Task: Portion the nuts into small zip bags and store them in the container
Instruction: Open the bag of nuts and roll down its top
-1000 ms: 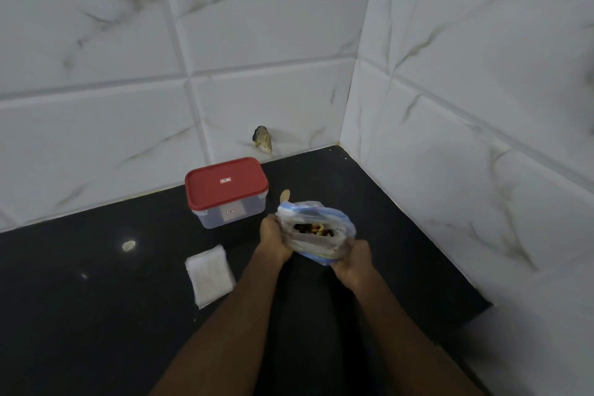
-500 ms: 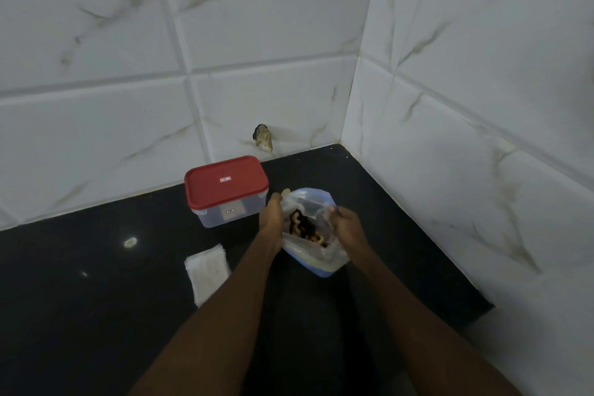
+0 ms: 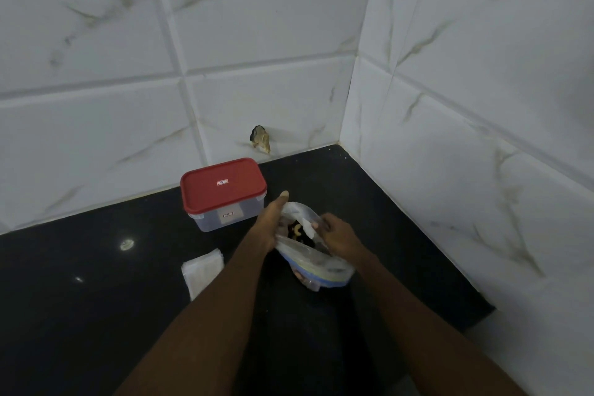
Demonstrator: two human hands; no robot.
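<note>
Worktop: dark worktop (image 3: 96,315) in a white-tiled corner carries the container (image 3: 225,199), red lid on, and a stack of small zip bags (image 3: 202,270)
Nut bag: we hold the nut bag (image 3: 316,262) just right of the container; nuts (image 3: 297,230) show in its mouth
Left grip: left grip (image 3: 268,225) curled round the bag's left rim, thumb raised
Right grip: right grip (image 3: 337,235) pinches the right rim
Change: one second ago the mouth was stretched wide; the right grip has since climbed to the rim
Meaning: we judge the bag opened, portioning not begun
</note>
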